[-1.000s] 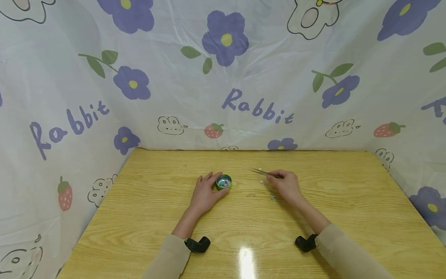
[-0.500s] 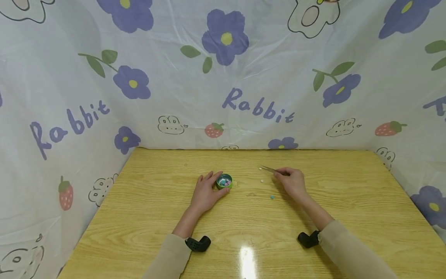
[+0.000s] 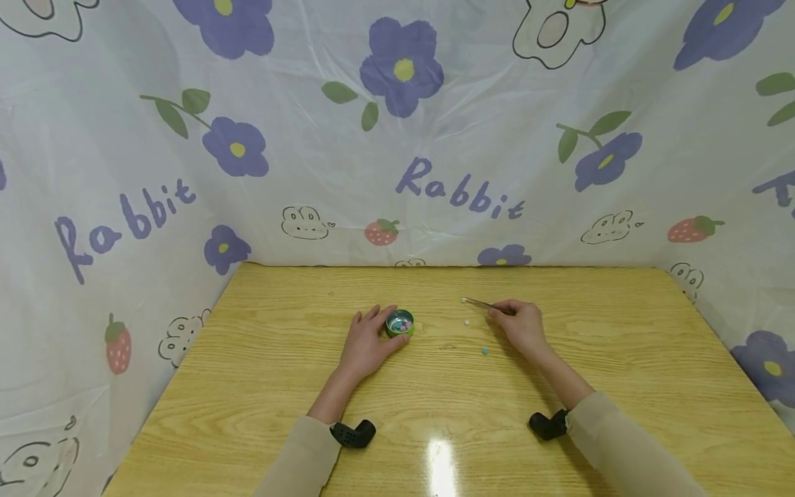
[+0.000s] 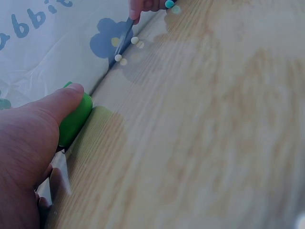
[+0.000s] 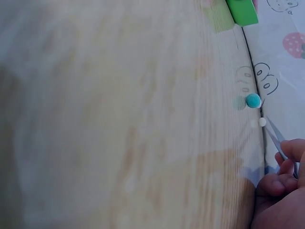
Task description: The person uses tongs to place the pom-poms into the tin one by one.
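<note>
A small round green container (image 3: 399, 323) holding several teal and lilac beads is gripped by the left hand (image 3: 365, 348), thumb in front and fingers behind. Thin metal tweezers (image 3: 481, 304) are pinched in the right hand (image 3: 522, 331), their tips at the farther white bead (image 3: 464, 300). Whether the tips grip that bead is hard to tell. Nearer lies a second white bead (image 3: 467, 322), then a teal bead (image 3: 485, 351). The left wrist view shows the thumb on the green container (image 4: 76, 119); the right wrist view has the teal bead (image 5: 253, 100) and the tweezers (image 5: 281, 145).
The wooden table (image 3: 435, 400) reaches back to a white cloth (image 3: 348, 159) printed with flowers, strawberries and lettering, which also stands along both sides. Black devices are strapped at the left wrist (image 3: 352, 435) and the right wrist (image 3: 548, 426).
The right hand has moved right and slightly back with the tweezers, whose tips came to the farther white bead and drew closer together. The left hand and container have stayed put.
</note>
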Tool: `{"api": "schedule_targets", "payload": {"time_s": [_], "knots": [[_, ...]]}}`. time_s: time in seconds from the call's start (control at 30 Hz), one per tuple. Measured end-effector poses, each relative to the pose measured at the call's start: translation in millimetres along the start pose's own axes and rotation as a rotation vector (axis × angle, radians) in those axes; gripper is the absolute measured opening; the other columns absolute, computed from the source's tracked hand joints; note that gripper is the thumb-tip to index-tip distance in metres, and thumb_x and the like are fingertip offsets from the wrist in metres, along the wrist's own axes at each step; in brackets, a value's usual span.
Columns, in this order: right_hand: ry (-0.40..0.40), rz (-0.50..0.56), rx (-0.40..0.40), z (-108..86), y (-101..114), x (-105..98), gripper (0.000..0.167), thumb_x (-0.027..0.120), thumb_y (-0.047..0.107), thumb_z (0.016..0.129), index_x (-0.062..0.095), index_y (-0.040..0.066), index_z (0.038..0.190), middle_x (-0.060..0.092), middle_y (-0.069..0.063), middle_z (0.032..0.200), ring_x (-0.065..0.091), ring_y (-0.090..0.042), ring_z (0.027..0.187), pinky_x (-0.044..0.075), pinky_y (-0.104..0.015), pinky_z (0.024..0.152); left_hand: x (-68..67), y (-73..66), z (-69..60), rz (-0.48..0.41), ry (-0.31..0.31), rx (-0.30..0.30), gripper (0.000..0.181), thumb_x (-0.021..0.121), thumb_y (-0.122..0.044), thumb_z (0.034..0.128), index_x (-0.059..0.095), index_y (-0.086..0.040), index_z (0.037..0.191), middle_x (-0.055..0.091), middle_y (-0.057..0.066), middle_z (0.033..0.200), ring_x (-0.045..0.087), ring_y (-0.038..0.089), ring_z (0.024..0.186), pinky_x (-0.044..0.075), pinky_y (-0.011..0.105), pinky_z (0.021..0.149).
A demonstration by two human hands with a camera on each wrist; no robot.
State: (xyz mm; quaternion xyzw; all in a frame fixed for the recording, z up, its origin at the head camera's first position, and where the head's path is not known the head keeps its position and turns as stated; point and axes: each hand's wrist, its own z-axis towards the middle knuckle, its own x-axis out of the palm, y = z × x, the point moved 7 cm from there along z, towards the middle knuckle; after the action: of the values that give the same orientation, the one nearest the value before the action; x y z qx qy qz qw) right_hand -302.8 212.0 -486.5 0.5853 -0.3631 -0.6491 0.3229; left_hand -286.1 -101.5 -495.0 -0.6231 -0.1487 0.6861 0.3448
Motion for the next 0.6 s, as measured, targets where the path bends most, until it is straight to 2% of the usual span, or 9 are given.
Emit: {"api": "schedule_targets", "payload": {"time_s": [0.6], "knots": [[-0.011, -0.043, -0.006, 1.1, -1.2, 2.4, 0.025, 0.07, 0.014, 0.099, 0.075, -0.005, 0.114, 0.072, -0.022, 0.111, 0.066, -0.036, 0.104, 0.055, -0.041, 0.082, 0.0, 0.6, 0.2, -0.001, -0.002, -0.001, 0.07, 0.078, -0.042, 0.0914, 0.055, -0.013, 0.15, 0.051, 0.021, 0.15, 0.038, 0.036, 0.147, 0.013, 0.055, 0.124]]}}
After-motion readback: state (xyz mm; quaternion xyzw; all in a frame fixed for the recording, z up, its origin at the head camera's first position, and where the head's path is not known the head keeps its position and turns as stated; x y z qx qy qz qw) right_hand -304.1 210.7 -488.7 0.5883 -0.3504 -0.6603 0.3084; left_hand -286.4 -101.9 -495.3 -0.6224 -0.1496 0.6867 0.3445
